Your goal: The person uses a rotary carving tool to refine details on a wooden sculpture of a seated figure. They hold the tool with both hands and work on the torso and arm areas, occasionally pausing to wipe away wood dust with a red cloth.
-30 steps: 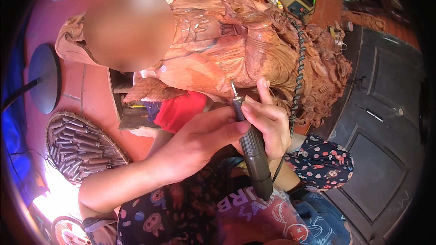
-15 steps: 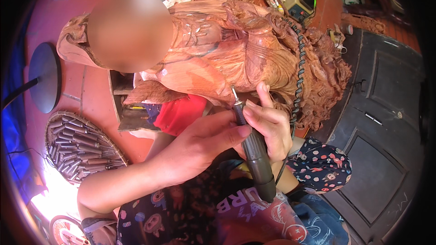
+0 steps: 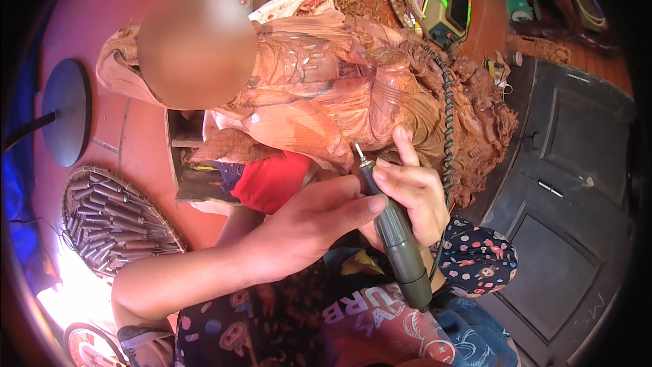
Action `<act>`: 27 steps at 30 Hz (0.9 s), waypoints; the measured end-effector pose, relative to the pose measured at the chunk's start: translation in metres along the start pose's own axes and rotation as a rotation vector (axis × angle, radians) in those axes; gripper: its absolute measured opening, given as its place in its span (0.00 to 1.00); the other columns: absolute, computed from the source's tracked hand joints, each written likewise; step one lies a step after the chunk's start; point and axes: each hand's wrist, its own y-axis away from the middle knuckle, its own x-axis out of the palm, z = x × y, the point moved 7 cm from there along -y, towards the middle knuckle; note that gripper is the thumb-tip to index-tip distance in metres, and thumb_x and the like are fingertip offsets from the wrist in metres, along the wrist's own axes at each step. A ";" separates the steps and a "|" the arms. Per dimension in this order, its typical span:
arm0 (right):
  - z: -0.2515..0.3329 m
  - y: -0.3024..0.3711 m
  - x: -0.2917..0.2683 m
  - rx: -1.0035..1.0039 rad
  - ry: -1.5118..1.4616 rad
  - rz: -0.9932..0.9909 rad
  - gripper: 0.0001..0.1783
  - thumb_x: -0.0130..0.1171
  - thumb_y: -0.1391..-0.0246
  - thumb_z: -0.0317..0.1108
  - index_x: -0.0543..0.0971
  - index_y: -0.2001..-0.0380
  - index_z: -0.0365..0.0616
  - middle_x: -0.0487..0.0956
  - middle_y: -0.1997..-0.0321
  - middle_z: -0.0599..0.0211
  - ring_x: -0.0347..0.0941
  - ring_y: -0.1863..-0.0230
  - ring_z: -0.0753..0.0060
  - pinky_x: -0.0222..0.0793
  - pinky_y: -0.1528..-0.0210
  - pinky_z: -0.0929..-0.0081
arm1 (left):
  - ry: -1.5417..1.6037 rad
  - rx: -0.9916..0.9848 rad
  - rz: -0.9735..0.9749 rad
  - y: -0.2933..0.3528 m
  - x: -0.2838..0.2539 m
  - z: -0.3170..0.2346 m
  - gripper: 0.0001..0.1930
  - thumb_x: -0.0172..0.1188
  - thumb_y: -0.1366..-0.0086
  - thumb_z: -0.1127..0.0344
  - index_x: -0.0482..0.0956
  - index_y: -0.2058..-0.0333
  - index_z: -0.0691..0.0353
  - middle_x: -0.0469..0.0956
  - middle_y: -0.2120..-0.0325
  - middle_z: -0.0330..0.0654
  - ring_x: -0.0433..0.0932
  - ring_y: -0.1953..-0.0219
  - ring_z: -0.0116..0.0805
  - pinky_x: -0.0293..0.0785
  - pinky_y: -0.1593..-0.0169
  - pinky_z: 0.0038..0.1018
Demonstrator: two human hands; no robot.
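Note:
A carved wooden statue [image 3: 299, 126] lies across the view, its head end on the left and its finely carved end on the right. Both my hands are closed round a dark rotary carving handpiece [image 3: 401, 248] with a thin metal bit [image 3: 360, 149]. My left hand [image 3: 319, 221] pinches it from the left, thumb along the barrel. From the other side my right hand [image 3: 418, 197] wraps it near the front, one finger stretched toward the wood. The bit's tip is at the statue's near edge; whether it touches, I cannot tell.
A black coiled cord [image 3: 448, 119] crosses the statue toward a control box [image 3: 443, 30]. At left, a woven basket [image 3: 178, 236] holds several carving tools below a round dark base [image 3: 73, 112]. Red cloth [image 3: 272, 180] lies under the statue. A dark panelled cabinet [image 3: 570, 190] stands right.
The handpiece and both hands have shifted slightly right and nearer to me, and the bit's tip has moved likewise along the statue's near edge. The view itself has shifted a little. Both grips stay.

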 end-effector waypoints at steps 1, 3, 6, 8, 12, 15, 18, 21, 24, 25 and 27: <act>0.000 0.000 0.001 0.003 -0.003 0.017 0.18 0.70 0.54 0.34 0.80 0.61 0.36 0.79 0.63 0.53 0.73 0.46 0.41 0.68 0.42 0.49 | 0.018 -0.001 -0.008 0.002 -0.001 0.001 0.19 0.48 0.28 0.61 0.68 0.46 0.70 0.73 0.54 0.39 0.69 0.48 0.24 0.63 0.43 0.26; -0.001 0.000 0.002 0.011 0.001 0.047 0.18 0.70 0.53 0.35 0.80 0.61 0.36 0.79 0.62 0.52 0.72 0.45 0.40 0.66 0.41 0.48 | 0.054 -0.009 -0.013 0.002 -0.004 0.006 0.19 0.48 0.28 0.61 0.68 0.46 0.70 0.73 0.55 0.39 0.69 0.49 0.24 0.63 0.44 0.26; -0.002 -0.001 -0.001 0.022 0.004 0.025 0.18 0.71 0.55 0.34 0.80 0.61 0.36 0.79 0.62 0.52 0.73 0.46 0.41 0.67 0.41 0.49 | 0.053 0.004 0.003 -0.002 -0.001 0.005 0.18 0.47 0.28 0.61 0.69 0.47 0.69 0.73 0.55 0.38 0.69 0.49 0.24 0.63 0.44 0.26; -0.004 -0.001 -0.003 0.023 -0.019 -0.015 0.19 0.71 0.56 0.34 0.80 0.61 0.36 0.79 0.63 0.52 0.74 0.47 0.42 0.68 0.41 0.49 | 0.001 0.034 0.023 -0.005 0.001 0.000 0.18 0.47 0.27 0.61 0.69 0.47 0.69 0.73 0.56 0.39 0.69 0.50 0.24 0.63 0.45 0.26; 0.000 -0.009 -0.003 0.060 0.033 -0.008 0.19 0.73 0.59 0.30 0.80 0.62 0.35 0.78 0.65 0.52 0.78 0.53 0.47 0.74 0.46 0.54 | -0.032 0.027 0.024 -0.007 0.000 -0.001 0.18 0.45 0.27 0.61 0.69 0.48 0.70 0.74 0.57 0.38 0.70 0.51 0.24 0.64 0.45 0.26; 0.002 -0.012 -0.003 0.044 0.058 -0.064 0.19 0.74 0.61 0.28 0.80 0.63 0.35 0.78 0.66 0.53 0.79 0.57 0.51 0.77 0.49 0.57 | -0.086 0.031 0.005 -0.010 -0.002 -0.001 0.18 0.45 0.27 0.61 0.69 0.48 0.70 0.74 0.59 0.39 0.71 0.52 0.24 0.64 0.45 0.26; 0.002 -0.013 -0.003 0.043 0.076 -0.064 0.20 0.74 0.62 0.28 0.80 0.63 0.35 0.78 0.67 0.53 0.80 0.59 0.52 0.78 0.50 0.58 | -0.091 -0.011 0.004 -0.011 -0.004 0.000 0.18 0.45 0.27 0.61 0.69 0.48 0.70 0.74 0.58 0.39 0.71 0.51 0.25 0.65 0.46 0.26; 0.002 -0.013 -0.003 0.031 0.087 -0.055 0.20 0.74 0.61 0.28 0.80 0.63 0.35 0.78 0.67 0.54 0.79 0.58 0.51 0.77 0.50 0.58 | -0.050 -0.003 0.010 -0.011 -0.003 -0.001 0.18 0.45 0.27 0.61 0.69 0.48 0.70 0.75 0.57 0.39 0.71 0.51 0.24 0.65 0.46 0.26; 0.001 -0.009 -0.002 0.016 0.085 -0.038 0.19 0.73 0.60 0.29 0.80 0.63 0.36 0.78 0.67 0.55 0.79 0.55 0.48 0.76 0.48 0.56 | -0.045 0.014 0.001 -0.008 -0.003 0.001 0.18 0.46 0.27 0.61 0.69 0.47 0.70 0.75 0.57 0.39 0.71 0.51 0.25 0.65 0.46 0.26; 0.001 -0.007 -0.001 0.014 0.081 -0.026 0.19 0.73 0.59 0.29 0.80 0.63 0.36 0.78 0.66 0.55 0.78 0.53 0.47 0.75 0.47 0.55 | -0.046 0.015 0.007 -0.008 -0.002 0.001 0.18 0.46 0.27 0.61 0.69 0.47 0.70 0.74 0.57 0.39 0.71 0.51 0.25 0.65 0.46 0.26; 0.000 -0.004 0.000 0.013 0.075 -0.006 0.18 0.73 0.58 0.30 0.80 0.63 0.37 0.78 0.66 0.56 0.77 0.51 0.45 0.73 0.46 0.54 | -0.050 0.016 0.022 -0.005 -0.002 0.001 0.19 0.46 0.27 0.61 0.69 0.46 0.70 0.74 0.56 0.40 0.71 0.50 0.25 0.65 0.45 0.26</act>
